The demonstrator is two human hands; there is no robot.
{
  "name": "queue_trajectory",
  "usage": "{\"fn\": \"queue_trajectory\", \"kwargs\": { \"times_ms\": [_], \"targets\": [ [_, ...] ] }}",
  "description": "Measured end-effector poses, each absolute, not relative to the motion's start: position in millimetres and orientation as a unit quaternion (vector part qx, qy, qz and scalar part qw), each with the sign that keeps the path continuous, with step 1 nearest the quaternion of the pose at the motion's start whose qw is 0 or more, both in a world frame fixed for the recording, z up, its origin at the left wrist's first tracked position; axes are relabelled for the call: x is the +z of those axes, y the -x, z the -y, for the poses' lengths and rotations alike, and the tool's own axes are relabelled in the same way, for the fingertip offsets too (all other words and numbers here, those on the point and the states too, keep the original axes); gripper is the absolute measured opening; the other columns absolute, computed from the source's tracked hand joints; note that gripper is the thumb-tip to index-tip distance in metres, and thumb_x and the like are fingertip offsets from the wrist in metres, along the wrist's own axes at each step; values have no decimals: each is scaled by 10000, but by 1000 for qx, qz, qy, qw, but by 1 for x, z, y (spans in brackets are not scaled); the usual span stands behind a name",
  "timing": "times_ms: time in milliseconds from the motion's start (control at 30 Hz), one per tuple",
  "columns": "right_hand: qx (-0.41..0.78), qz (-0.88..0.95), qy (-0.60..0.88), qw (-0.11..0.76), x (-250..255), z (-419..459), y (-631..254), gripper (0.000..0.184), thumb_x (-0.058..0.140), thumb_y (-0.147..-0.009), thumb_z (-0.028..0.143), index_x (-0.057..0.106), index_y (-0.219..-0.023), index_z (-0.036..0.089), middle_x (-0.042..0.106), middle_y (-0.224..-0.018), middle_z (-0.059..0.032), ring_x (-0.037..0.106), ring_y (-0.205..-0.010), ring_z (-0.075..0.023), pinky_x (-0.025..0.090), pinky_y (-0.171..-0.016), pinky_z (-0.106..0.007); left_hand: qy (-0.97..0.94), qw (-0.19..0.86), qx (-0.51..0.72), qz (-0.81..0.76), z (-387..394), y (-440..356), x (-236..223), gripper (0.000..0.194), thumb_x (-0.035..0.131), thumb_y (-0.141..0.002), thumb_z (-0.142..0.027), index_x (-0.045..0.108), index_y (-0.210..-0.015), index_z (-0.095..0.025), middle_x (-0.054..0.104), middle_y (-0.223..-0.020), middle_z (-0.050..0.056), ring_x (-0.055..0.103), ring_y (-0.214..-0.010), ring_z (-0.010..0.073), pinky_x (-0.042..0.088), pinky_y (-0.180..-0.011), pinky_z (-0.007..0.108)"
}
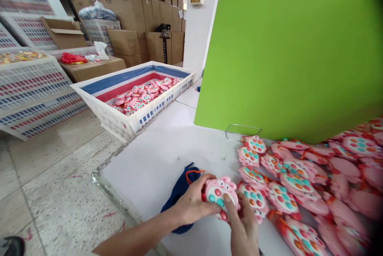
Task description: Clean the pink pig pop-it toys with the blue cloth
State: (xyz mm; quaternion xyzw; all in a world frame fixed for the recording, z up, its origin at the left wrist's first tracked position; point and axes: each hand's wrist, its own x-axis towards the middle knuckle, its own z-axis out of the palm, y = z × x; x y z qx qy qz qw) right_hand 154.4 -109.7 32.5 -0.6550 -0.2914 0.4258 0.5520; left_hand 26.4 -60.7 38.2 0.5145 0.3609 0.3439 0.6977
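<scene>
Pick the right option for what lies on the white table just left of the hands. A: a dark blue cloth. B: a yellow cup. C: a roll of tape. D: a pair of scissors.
A: a dark blue cloth lies on the white table beside the left hand, which with the right hand holds a pink toy.

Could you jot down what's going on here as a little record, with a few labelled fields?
Place: storeroom with stacked cardboard boxes
Surface: white table
Left hand: grips the pink toy from its left side
Right hand: holds the same toy, thumb on its face
Beside hands: blue cloth
Right of hands: heap of pink toys
Behind: green board
Far end: white crate holding more toys
</scene>
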Motion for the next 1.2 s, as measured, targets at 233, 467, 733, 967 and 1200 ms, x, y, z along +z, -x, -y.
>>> {"fn": "queue_trajectory", "kwargs": {
  "times_ms": [233, 467, 733, 967, 1200],
  "targets": [
    [473, 253, 639, 551, 31, 114, -141, 571, 585, -745, 568, 567, -1186, 207, 639, -1162, -78, 593, -1027, -272, 542, -667, -292, -441, 751, 342, -354, 56, -11, 29, 711, 758, -595, -218, 411, -1215, -197, 555, -1070, 47, 554, -858, 156, 447, -727, 260],
    [510, 273, 619, 532, 13, 112, -143, 596, 605, -747, 551, 568, -1235, 213, 570, -1292, -87, 555, -1114, -306, 558, -722, -343, -495, 696, 327, -404, 51, -3, 30, 745, 755, -550, -130, 419, -1211, -205, 550, -1070, 51, 548, -902, 184, 437, -784, 281],
    [512, 286, 613, 530, 12, 104, -140, 581, 633, -751, 499, 553, -1229, 180, 632, -1201, -99, 594, -1063, -286, 553, -734, -322, -478, 722, 353, -355, 42, 0, 15, 516, 669, -734, -294, 468, -1193, -171, 567, -1125, 87, 538, -1004, 214, 430, -865, 323],
    [484, 306, 632, 522, 10, 98, -144, 477, 667, -726, 485, 619, -1095, 186, 697, -1050, -73, 628, -984, -257, 525, -805, -305, -492, 698, 353, -381, 41, -1, 22, 384, 635, -775, -285, 548, -1135, -183, 608, -1067, 62, 555, -965, 196, 437, -835, 290],
    [528, 293, 596, 529, 3, 98, -144, 478, 537, -812, 539, 589, -1162, 219, 641, -1165, -100, 619, -992, -254, 539, -750, -331, -102, 902, 288, -305, 33, 1, 5, 293, 614, -764, -387, 589, -865, -113, 575, -652, 30, 521, -521, 109, 386, -449, 193]
  ]
}}
